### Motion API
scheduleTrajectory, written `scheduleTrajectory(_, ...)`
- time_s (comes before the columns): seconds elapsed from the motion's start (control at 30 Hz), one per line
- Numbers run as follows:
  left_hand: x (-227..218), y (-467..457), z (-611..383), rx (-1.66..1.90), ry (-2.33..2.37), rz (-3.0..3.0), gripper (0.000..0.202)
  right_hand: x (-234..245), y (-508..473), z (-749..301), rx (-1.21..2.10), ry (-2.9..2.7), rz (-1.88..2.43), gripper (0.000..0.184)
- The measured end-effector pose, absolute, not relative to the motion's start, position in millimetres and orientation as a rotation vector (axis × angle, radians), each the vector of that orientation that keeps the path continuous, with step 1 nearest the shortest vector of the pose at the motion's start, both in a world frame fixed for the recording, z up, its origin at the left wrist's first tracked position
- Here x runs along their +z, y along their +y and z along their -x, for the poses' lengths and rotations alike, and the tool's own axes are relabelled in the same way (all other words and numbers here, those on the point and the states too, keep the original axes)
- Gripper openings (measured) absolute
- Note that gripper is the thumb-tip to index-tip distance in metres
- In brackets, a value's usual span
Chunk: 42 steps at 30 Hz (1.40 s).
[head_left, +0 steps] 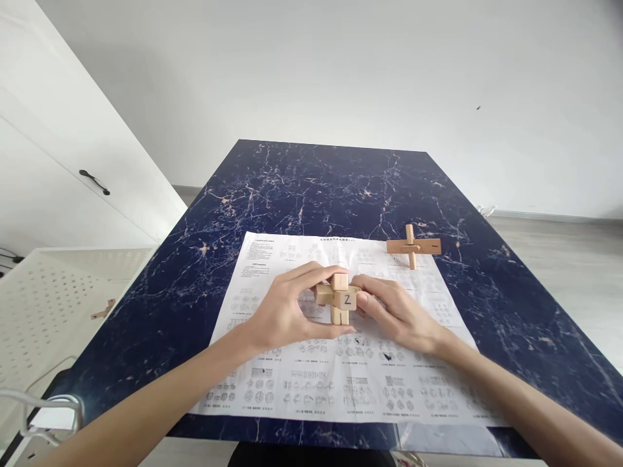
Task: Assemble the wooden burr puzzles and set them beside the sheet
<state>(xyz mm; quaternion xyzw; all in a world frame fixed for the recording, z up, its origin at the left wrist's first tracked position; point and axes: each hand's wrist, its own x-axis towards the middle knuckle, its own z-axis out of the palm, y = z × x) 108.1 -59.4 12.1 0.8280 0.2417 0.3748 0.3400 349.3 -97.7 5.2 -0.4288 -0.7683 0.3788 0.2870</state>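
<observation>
Several interlocked wooden blocks form a burr puzzle (335, 298), held just above the printed sheet. One block end facing me bears a handwritten "2", and marks show on the ends above and below it. My left hand (287, 305) is closed round it from the left, fingers over the top and thumb under the bottom. From the right, my right hand (396, 311) pinches the side of the puzzle by the "2" block; its fingertips are partly hidden behind the wood. Beneath both hands lies the white instruction sheet (302, 395) with rows of small diagrams.
At the sheet's upper right corner lies a wooden cross-shaped piece (423, 246). The dark blue marbled table (311, 188) reaches back toward the wall. To the left are a white cabinet (58, 130), a perforated white surface (53, 318) and a white cable (34, 397).
</observation>
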Motion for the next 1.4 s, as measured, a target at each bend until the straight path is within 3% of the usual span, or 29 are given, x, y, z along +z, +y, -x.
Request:
scheduleTrajectory(0.1, 11.2, -58.6, -106.9, 1.015, 0.540, -2.182, 0.073, 10.9, -98.7, -348.8, 1.359, -1.933, 1.088, 0.051)
scheduleTrajectory(0.23, 11.6, -57.8, -104.5, 1.008, 0.471, -2.191, 0.072, 14.4, -98.2, -349.8, 1.536, -1.864, 0.994, 0.053)
scheduleTrajectory(0.37, 12.1, -56.3, -102.5, 0.845, 0.609, -2.158, 0.076, 13.8, -94.2, -349.6, 1.502, -1.855, 1.057, 0.056)
scheduleTrajectory(0.5, 6.5, -53.3, -101.2, 0.734, 0.789, -2.075, 0.104, 18.8, -88.3, -354.0, 1.380, -1.855, 1.225, 0.059)
scheduleTrajectory(0.57, 2.8, -51.5, -100.3, 0.727, 0.828, -2.060, 0.108, 23.9, -88.5, -362.3, 1.246, -1.869, 1.363, 0.059)
scheduleTrajectory(0.77, 2.9, -50.9, -99.6, 0.661, 0.896, -2.094, 0.058, 29.0, -117.4, -409.1, 0.866, -1.793, 1.775, 0.064)
scheduleTrajectory(0.93, 5.9, -52.4, -100.5, 0.638, 0.873, -2.128, 0.039, 12.2, -146.7, -441.6, 0.674, -1.596, 2.043, 0.067)
scheduleTrajectory(1.17, 6.4, -50.3, -99.8, 0.634, 0.815, -2.214, 0.028, -10.8, -176.1, -429.2, 0.311, -1.538, 2.099, 0.067)
scheduleTrajectory(1.4, 27.0, -67.0, -83.1, 0.467, 0.935, -2.382, 0.033, -9.8, -199.9, -380.3, 0.459, -1.664, 1.845, 0.057)
